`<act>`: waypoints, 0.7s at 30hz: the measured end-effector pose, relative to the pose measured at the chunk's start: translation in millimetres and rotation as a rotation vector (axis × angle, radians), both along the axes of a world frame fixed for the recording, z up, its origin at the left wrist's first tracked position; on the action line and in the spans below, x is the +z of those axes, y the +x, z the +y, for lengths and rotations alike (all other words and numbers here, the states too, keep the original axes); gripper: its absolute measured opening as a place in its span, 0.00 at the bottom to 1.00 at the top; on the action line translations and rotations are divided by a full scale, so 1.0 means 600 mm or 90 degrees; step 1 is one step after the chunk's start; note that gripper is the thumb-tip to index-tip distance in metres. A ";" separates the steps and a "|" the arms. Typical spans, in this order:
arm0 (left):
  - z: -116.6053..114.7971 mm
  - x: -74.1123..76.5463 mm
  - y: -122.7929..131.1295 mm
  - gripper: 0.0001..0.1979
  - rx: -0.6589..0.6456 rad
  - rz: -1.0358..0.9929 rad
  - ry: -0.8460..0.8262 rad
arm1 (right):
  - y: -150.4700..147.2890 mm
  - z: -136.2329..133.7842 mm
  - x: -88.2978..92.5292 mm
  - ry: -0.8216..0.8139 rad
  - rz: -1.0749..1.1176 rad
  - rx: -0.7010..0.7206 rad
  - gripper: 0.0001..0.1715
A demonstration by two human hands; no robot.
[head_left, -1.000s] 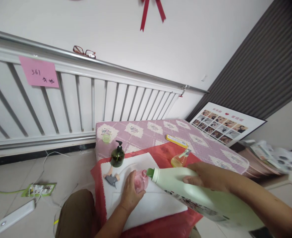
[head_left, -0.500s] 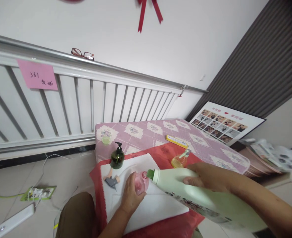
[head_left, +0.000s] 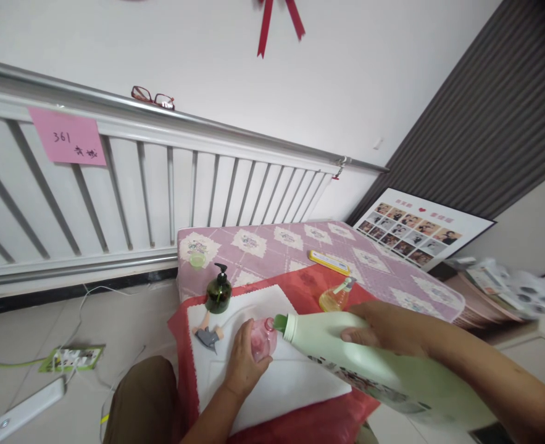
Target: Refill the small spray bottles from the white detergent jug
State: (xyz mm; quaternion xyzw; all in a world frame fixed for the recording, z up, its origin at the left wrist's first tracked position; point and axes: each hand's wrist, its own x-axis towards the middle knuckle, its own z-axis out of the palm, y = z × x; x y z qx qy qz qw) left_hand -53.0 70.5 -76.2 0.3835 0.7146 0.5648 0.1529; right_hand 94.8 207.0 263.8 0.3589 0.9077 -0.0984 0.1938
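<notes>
My left hand (head_left: 245,365) is closed around a small clear pink bottle (head_left: 263,339), its open neck turned toward the right. A large pale green jug (head_left: 346,345) lies tilted in my right hand (head_left: 378,330), which grips it from above. The jug's green spout is right at the pink bottle's mouth; whether liquid runs between them I cannot make out. Left of the pink bottle, a grey and peach spray trigger head (head_left: 208,336) rests on a white cloth (head_left: 281,382). Behind it stands a dark green pump bottle (head_left: 219,293).
A yellow spray bottle (head_left: 334,298) stands on the red cloth (head_left: 307,287). Farther back on the purple patterned cover (head_left: 286,246) lie a yellow case (head_left: 329,262) and a pale green lid (head_left: 197,259). A power strip (head_left: 71,359) with cables is on the floor at left.
Both hands keep their hold, with the spout still at the pink bottle's mouth. Only a slight shift of the whole view shows.
</notes>
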 end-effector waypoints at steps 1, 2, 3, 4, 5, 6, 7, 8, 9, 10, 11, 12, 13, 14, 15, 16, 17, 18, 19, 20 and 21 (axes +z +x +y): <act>0.000 0.000 0.000 0.44 0.001 -0.002 0.005 | -0.001 0.000 0.002 -0.030 -0.014 0.009 0.26; 0.000 0.000 0.000 0.44 0.002 -0.003 0.009 | -0.003 0.000 0.005 -0.054 -0.027 0.017 0.26; 0.000 0.000 0.000 0.44 0.004 -0.005 0.013 | -0.004 -0.001 0.007 -0.067 -0.036 0.022 0.27; 0.000 0.000 0.001 0.44 0.006 -0.005 0.015 | -0.006 -0.001 0.009 -0.068 -0.040 0.024 0.27; 0.000 0.000 0.001 0.44 0.008 -0.006 0.017 | -0.007 -0.002 0.010 -0.070 -0.044 0.025 0.28; 0.000 0.000 0.002 0.44 0.010 -0.007 0.017 | -0.009 -0.002 0.011 -0.073 -0.047 0.026 0.28; 0.000 -0.001 0.002 0.44 0.012 -0.007 0.018 | -0.009 -0.003 0.011 -0.077 -0.049 0.025 0.28; 0.000 -0.001 0.002 0.44 0.013 -0.007 0.018 | -0.010 -0.003 0.011 -0.082 -0.051 0.022 0.28; 0.001 -0.001 0.002 0.44 0.013 -0.007 0.019 | -0.010 -0.003 0.011 -0.086 -0.052 0.020 0.28; 0.001 -0.001 0.002 0.45 0.011 -0.007 0.018 | -0.011 -0.003 0.011 -0.088 -0.051 0.019 0.28; 0.001 -0.001 0.002 0.45 0.010 -0.008 0.016 | -0.011 -0.003 0.011 -0.088 -0.050 0.020 0.28; 0.001 0.000 0.001 0.45 0.008 -0.009 0.014 | -0.010 -0.003 0.011 -0.086 -0.048 0.021 0.28; 0.001 0.000 0.001 0.45 0.005 -0.011 0.010 | -0.010 -0.003 0.011 -0.083 -0.048 0.024 0.28; 0.001 0.000 0.001 0.45 0.002 -0.012 0.006 | -0.010 -0.003 0.011 -0.081 -0.048 0.027 0.28; 0.001 0.001 0.000 0.44 0.001 -0.013 0.004 | -0.010 -0.003 0.012 -0.081 -0.049 0.029 0.28; 0.000 0.001 0.000 0.44 0.001 -0.012 0.003 | -0.010 -0.004 0.012 -0.083 -0.052 0.029 0.28; 0.000 0.001 0.000 0.44 0.002 -0.010 0.005 | -0.010 -0.004 0.013 -0.088 -0.054 0.026 0.27; 0.000 0.002 0.000 0.44 0.003 -0.007 0.008 | -0.009 -0.005 0.014 -0.094 -0.054 0.022 0.27; 0.000 0.002 0.000 0.44 0.005 -0.003 0.010 | -0.009 -0.005 0.015 -0.099 -0.053 0.021 0.27; 0.000 0.001 0.001 0.44 0.008 0.000 0.012 | -0.009 -0.005 0.015 -0.102 -0.049 0.020 0.28; 0.000 0.001 0.001 0.44 0.008 0.003 0.011 | -0.009 -0.005 0.016 -0.102 -0.046 0.020 0.28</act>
